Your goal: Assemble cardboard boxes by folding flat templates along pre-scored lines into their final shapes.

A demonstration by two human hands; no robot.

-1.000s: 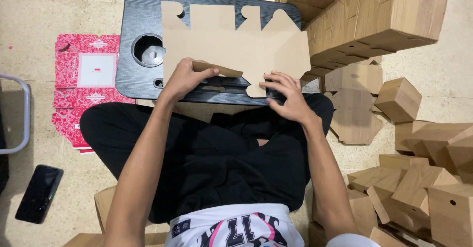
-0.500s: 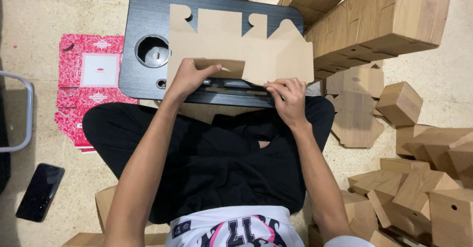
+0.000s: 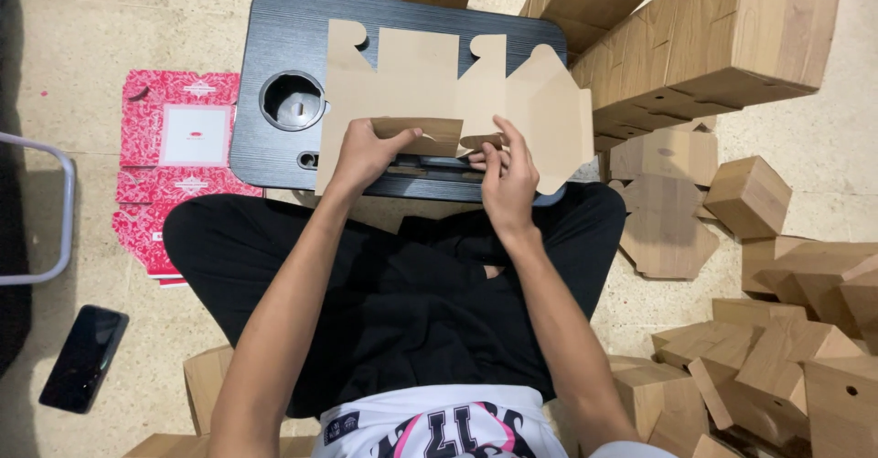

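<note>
Cardboard blank: I see a flat die-cut cardboard blank (image 3: 439,101) spread across the dark worktop (image 3: 274,47), covering its middle and right part and overhanging the right edge; it lies flat so the panels can be creased against a hard surface.
Left hand: my left hand (image 3: 364,152) sits at the near edge of the worktop, fingers curled over a folded flap (image 3: 430,135), thumb on top, pinching it down.
Right hand: my right hand (image 3: 506,176) is just beside it at the near edge, fingers bent onto a smaller tab of the same blank, gripping it.
Worktop: it rests over the crossed legs, with a round cup recess (image 3: 293,100) near its left edge left uncovered.
Surroundings: folded brown boxes (image 3: 713,47) are stacked beyond the far right corner, more lie loose on the floor to the right; red printed flats (image 3: 178,138) lie left of the worktop, a dark phone (image 3: 84,357) further left on the floor.
Hidden: the hands cover the crease, so I cannot tell how the tab meets the flap; the blank's near edge is behind the hands, and the piles are cut off by the frame.
</note>
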